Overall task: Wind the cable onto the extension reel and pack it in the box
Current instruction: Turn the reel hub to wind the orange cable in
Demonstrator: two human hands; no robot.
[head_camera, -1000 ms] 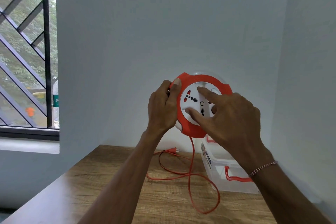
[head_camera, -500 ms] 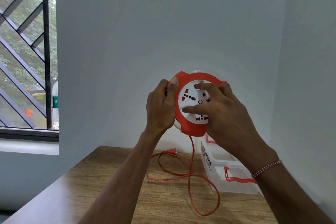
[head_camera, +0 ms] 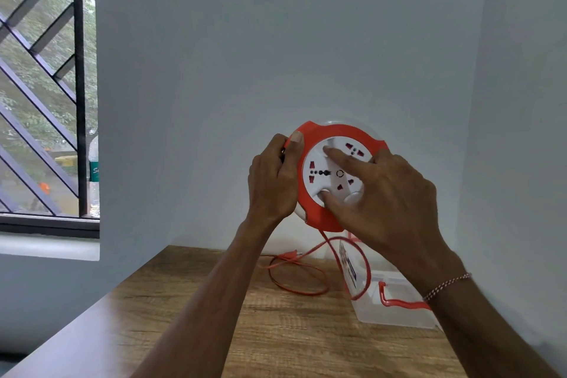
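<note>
Left hand [head_camera: 271, 181] in firm grip on reel [head_camera: 319, 212] rim, right hand [head_camera: 380, 202] fingertips pressing its white face

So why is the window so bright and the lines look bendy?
In the head view, daylight through the window washes out its top corner, while the wall stays dim and grey. The wide lens bows the window bars and the table edge. The reel and both hands look sharp; the trees outside look soft.
</note>
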